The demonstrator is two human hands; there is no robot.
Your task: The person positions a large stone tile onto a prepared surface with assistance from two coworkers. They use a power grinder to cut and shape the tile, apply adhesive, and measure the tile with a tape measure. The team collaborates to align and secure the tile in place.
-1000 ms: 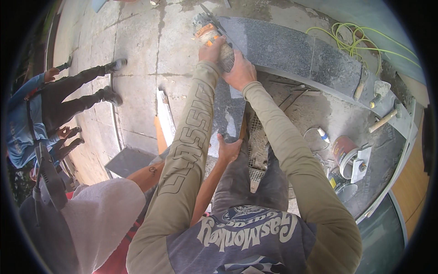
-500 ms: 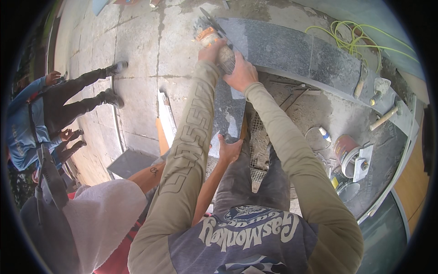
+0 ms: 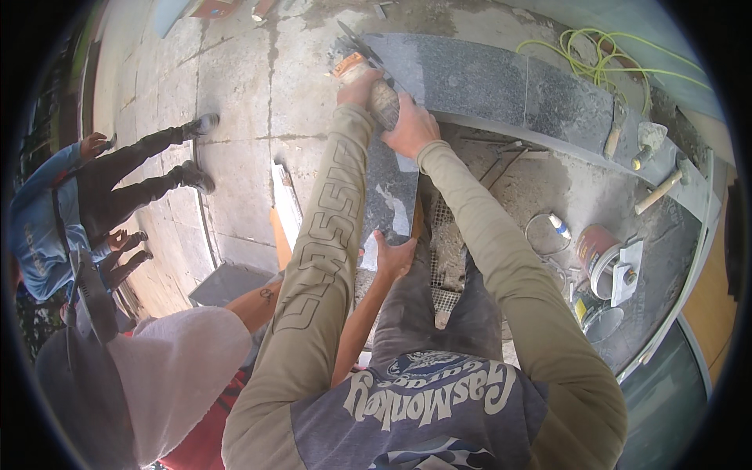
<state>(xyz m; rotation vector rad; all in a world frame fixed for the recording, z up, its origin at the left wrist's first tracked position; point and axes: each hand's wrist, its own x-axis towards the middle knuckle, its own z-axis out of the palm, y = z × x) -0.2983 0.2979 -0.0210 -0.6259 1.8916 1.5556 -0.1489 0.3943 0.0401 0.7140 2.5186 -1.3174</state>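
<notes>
Both my arms reach far forward around a dusty angle grinder (image 3: 383, 103) with a disc and an orange front part. My left hand (image 3: 359, 88) is closed on the grinder's front end, while my right hand (image 3: 412, 128) wraps its rear body. The disc (image 3: 359, 43) stands at the end of a dark grey stone slab (image 3: 389, 192), where pale dust covers the corner; whether it touches the stone I cannot tell. Beside my left forearm, a co-worker's hand (image 3: 395, 255) grips the near end of the slab.
A stone ledge (image 3: 486, 82) runs right, carrying a mallet (image 3: 660, 192), a trowel (image 3: 649, 145) and another handled tool (image 3: 614, 131). Yellow-green cord (image 3: 599, 59) coils behind. A bucket (image 3: 598, 254) stands at right. The co-worker (image 3: 180, 352) leans in at left; another person (image 3: 55, 211) stands beyond.
The view has shifted slightly. My hands and the grinder stay in nearly the same place at the slab's end, and the co-worker's hand still holds the near end.
</notes>
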